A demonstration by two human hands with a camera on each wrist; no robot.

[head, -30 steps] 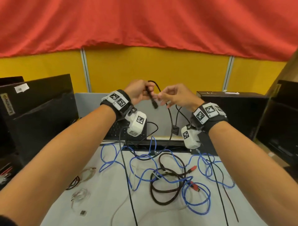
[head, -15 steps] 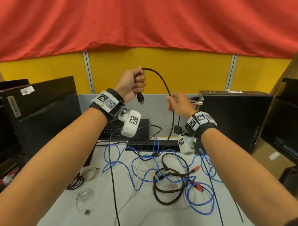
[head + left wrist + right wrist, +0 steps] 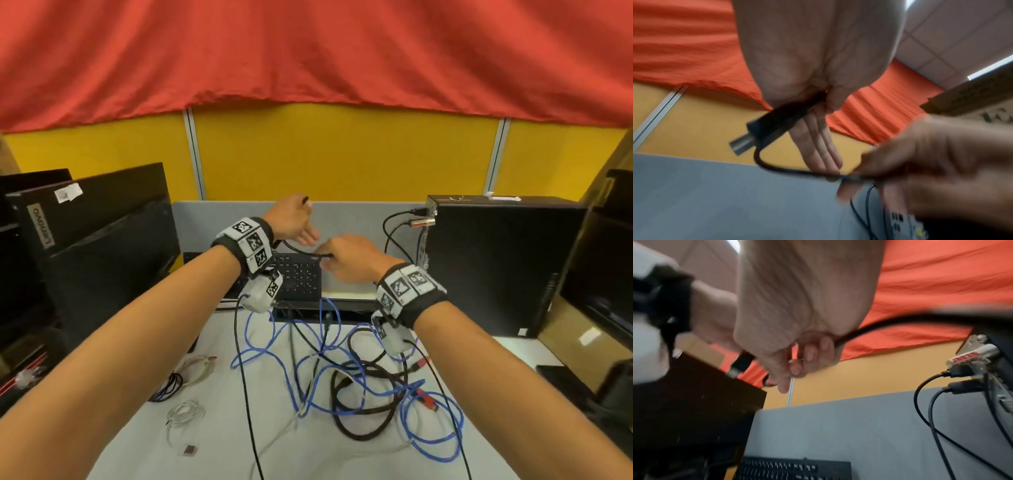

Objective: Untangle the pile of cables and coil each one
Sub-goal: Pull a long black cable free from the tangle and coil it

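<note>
I hold a thin black cable point(image 3: 317, 255) up above the keyboard with both hands. My left hand point(image 3: 301, 229) pins its plug point(image 3: 774, 125) under the thumb, the other fingers straight. The cable point(image 3: 789, 170) curves in a short loop from the plug over to my right hand point(image 3: 339, 260), whose fingers curl round it point(image 3: 869, 328). The rest of it hangs down to the pile on the table, where a blue cable point(image 3: 431, 442) and a thick dark cable point(image 3: 363, 435) lie tangled together.
A black keyboard point(image 3: 301, 279) lies under the hands. A computer tower point(image 3: 496, 260) with plugged leads stands at the right, and black Lenovo boxes point(image 3: 96, 246) at the left. Small white point(image 3: 185, 411) and dark point(image 3: 171, 385) cables lie on the table's left.
Both hands have come down. My left hand has opened its fist, keeping the plug under the thumb. My right hand has taken hold of the cable and moved close to the left.
</note>
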